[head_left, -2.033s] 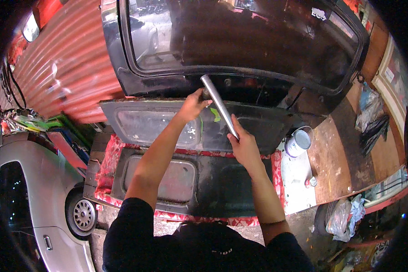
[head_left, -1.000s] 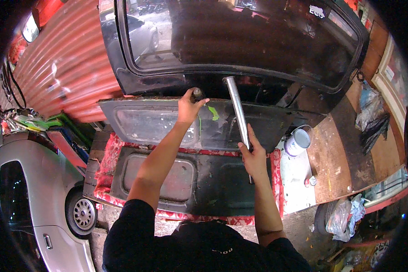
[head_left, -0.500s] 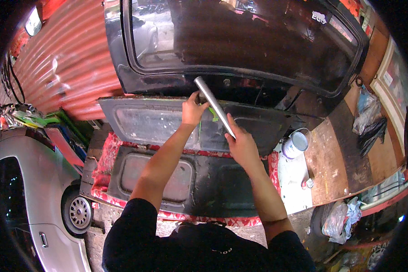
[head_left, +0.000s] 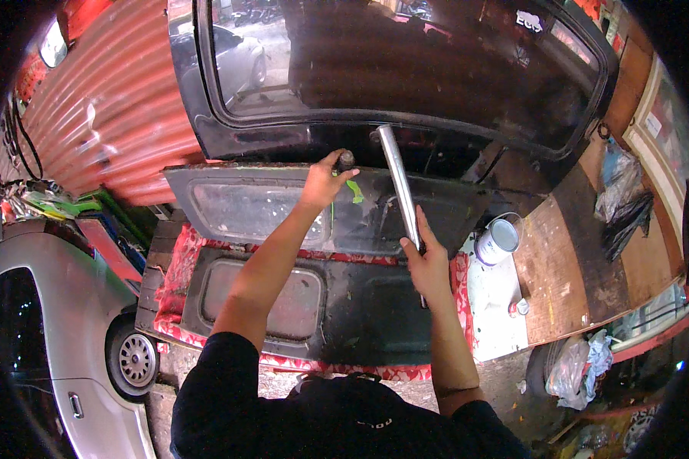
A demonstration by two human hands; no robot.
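left hand (head_left: pixel 323 182): closed on small dark knob (head_left: pixel 345 159), kind unclear | right hand (head_left: pixel 427 264): grips metal pipe (head_left: pixel 399 186), lower end hidden | black car panel (head_left: pixel 406 206) beneath

metal pipe (head_left: pixel 400 186) swung from a leftward tilt back to near upright, top end against the upper black panel (head_left: pixel 406 69). right hand (head_left: pixel 427 264) shifted lower. left hand (head_left: pixel 325 180) resettled by the dark knob (head_left: pixel 346 159).

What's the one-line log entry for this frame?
left hand: on small dark knob | right hand: grips metal pipe, upright | black panel beneath | paint can right
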